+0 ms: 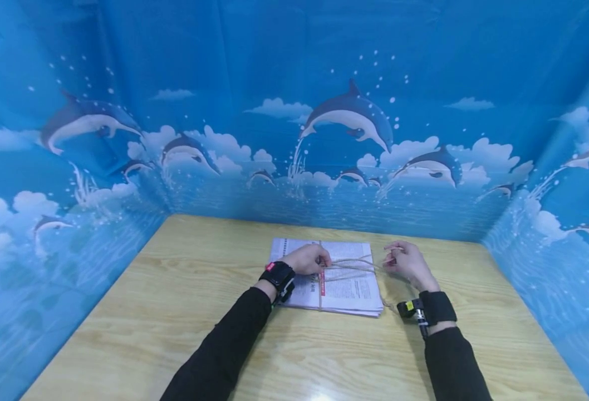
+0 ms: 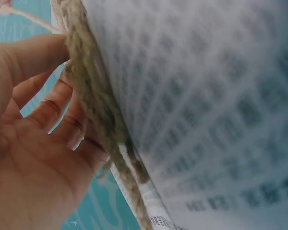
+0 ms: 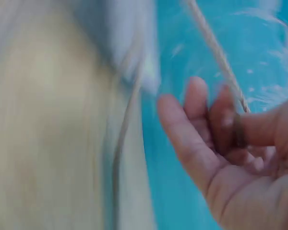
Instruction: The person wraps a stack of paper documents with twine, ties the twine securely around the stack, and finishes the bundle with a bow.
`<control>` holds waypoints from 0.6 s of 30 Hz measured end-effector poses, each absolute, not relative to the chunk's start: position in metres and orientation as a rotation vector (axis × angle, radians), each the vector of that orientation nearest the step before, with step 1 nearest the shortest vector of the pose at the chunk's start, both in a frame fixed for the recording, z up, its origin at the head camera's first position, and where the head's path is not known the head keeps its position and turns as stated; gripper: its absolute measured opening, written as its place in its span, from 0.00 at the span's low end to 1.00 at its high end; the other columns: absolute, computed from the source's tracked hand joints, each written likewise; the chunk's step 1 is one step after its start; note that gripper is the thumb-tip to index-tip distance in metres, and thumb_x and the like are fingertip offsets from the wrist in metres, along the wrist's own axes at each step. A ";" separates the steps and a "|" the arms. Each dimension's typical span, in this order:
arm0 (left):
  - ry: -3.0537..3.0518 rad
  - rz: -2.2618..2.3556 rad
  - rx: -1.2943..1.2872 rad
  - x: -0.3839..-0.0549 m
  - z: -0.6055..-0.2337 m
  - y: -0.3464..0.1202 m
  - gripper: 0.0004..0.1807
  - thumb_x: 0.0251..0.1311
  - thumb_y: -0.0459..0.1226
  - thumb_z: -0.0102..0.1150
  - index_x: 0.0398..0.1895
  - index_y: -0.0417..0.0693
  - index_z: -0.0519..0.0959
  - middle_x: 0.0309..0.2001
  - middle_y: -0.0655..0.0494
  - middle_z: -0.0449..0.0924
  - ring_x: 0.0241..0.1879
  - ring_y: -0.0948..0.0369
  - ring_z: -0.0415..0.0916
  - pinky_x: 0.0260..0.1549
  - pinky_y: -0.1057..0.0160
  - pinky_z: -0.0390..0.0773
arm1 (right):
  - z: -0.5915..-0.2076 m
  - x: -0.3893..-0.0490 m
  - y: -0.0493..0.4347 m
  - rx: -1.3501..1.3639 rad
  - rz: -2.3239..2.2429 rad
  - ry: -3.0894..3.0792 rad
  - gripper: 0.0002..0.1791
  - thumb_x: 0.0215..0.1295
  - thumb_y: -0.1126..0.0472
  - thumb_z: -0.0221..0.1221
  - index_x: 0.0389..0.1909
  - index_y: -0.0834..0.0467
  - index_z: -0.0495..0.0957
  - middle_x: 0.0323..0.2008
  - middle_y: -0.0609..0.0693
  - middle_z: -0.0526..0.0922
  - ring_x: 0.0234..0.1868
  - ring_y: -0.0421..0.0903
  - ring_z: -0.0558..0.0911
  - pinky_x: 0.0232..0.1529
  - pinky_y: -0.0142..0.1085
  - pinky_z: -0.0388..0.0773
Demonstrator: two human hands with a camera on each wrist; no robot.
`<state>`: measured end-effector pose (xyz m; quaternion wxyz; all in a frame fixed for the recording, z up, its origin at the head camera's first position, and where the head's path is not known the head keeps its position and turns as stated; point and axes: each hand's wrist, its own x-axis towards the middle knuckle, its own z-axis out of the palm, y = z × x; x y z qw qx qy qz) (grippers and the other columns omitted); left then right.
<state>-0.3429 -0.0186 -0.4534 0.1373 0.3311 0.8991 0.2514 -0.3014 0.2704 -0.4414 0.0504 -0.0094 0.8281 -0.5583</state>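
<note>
A stack of newspapers (image 1: 352,298) lies flat on the table, with jute twine (image 1: 320,301) running lengthwise over it and more strands crossing to its right side. My left hand (image 1: 304,259) is over the middle of the stack. In the left wrist view, the thumb and fingers of that hand (image 2: 43,139) pinch the bunched twine (image 2: 89,72) close to the printed paper. Just past the stack's right edge, my right hand (image 1: 408,264) holds a strand. The right wrist view shows this twine (image 3: 216,45) pinched between thumb and curled fingers of the hand (image 3: 230,148), somewhat blurred.
The wood-grain table (image 1: 174,312) extends around the stack. A loose length of twine (image 3: 117,163) hangs by the stack's edge in the right wrist view. Behind and at both sides stands a blue curtain (image 1: 274,55) printed with dolphins.
</note>
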 end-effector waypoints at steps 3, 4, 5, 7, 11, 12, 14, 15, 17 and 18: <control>2.601 0.713 0.964 -0.342 -0.453 -0.019 0.10 0.58 0.29 0.64 0.41 0.48 0.84 0.39 0.57 0.80 0.37 0.64 0.71 0.39 0.68 0.71 | -0.438 -0.304 0.272 -0.024 -2.027 2.226 0.16 0.78 0.65 0.34 0.58 0.70 0.62 0.23 0.43 0.68 0.27 0.36 0.76 0.38 0.34 0.81; 2.601 0.710 0.965 -0.342 -0.453 -0.019 0.10 0.58 0.29 0.64 0.42 0.48 0.84 0.39 0.57 0.80 0.37 0.64 0.71 0.39 0.68 0.71 | -0.436 -0.303 0.272 -0.017 -2.072 2.185 0.16 0.79 0.64 0.33 0.58 0.68 0.62 0.22 0.42 0.63 0.24 0.34 0.72 0.34 0.30 0.79; 2.597 0.711 0.960 -0.342 -0.452 -0.018 0.10 0.58 0.29 0.64 0.42 0.49 0.84 0.40 0.57 0.80 0.37 0.64 0.71 0.40 0.68 0.71 | -0.435 -0.303 0.274 -0.003 -2.068 2.201 0.16 0.80 0.62 0.34 0.57 0.65 0.63 0.21 0.42 0.60 0.21 0.34 0.68 0.28 0.29 0.74; 2.591 0.715 0.946 -0.341 -0.452 -0.018 0.10 0.58 0.28 0.64 0.41 0.49 0.84 0.41 0.57 0.80 0.38 0.64 0.71 0.40 0.68 0.71 | -0.431 -0.301 0.277 0.020 -1.964 2.339 0.18 0.80 0.58 0.37 0.59 0.64 0.66 0.25 0.45 0.67 0.19 0.35 0.63 0.24 0.29 0.69; 2.584 0.736 0.903 -0.341 -0.452 -0.018 0.11 0.58 0.27 0.63 0.41 0.49 0.84 0.42 0.58 0.80 0.39 0.63 0.72 0.42 0.67 0.72 | -0.426 -0.295 0.284 0.087 -1.412 2.800 0.23 0.75 0.53 0.47 0.59 0.65 0.73 0.48 0.61 0.78 0.31 0.43 0.73 0.30 0.35 0.69; 2.587 0.735 0.897 -0.340 -0.452 -0.018 0.11 0.57 0.27 0.63 0.40 0.49 0.83 0.42 0.58 0.80 0.39 0.63 0.72 0.42 0.67 0.72 | -0.425 -0.293 0.287 0.083 -1.282 2.880 0.23 0.73 0.53 0.49 0.59 0.64 0.74 0.55 0.63 0.76 0.37 0.48 0.75 0.34 0.38 0.71; 2.596 0.732 0.894 -0.340 -0.452 -0.017 0.11 0.57 0.27 0.63 0.40 0.50 0.83 0.41 0.58 0.80 0.39 0.63 0.72 0.42 0.67 0.72 | -0.424 -0.292 0.291 0.082 -1.081 2.997 0.21 0.70 0.54 0.53 0.55 0.64 0.76 0.54 0.67 0.77 0.43 0.54 0.77 0.37 0.42 0.72; 2.602 0.721 0.903 -0.339 -0.452 -0.017 0.11 0.57 0.27 0.63 0.40 0.51 0.83 0.41 0.59 0.80 0.39 0.64 0.71 0.42 0.67 0.72 | -0.425 -0.291 0.293 0.077 -0.988 3.050 0.19 0.68 0.54 0.54 0.53 0.63 0.77 0.52 0.68 0.78 0.44 0.59 0.78 0.37 0.45 0.73; 2.605 0.685 0.938 -0.338 -0.452 -0.016 0.14 0.58 0.27 0.62 0.44 0.53 0.83 0.39 0.60 0.78 0.37 0.64 0.71 0.40 0.68 0.72 | -0.427 -0.291 0.297 0.048 -0.813 3.138 0.17 0.64 0.55 0.57 0.48 0.61 0.79 0.49 0.68 0.80 0.44 0.63 0.78 0.37 0.50 0.73; 2.600 0.669 0.956 -0.338 -0.452 -0.016 0.16 0.58 0.27 0.61 0.46 0.54 0.83 0.38 0.60 0.77 0.36 0.64 0.70 0.38 0.68 0.72 | -0.427 -0.290 0.298 0.028 -0.757 3.159 0.16 0.63 0.55 0.58 0.47 0.60 0.80 0.48 0.68 0.81 0.45 0.66 0.78 0.38 0.52 0.72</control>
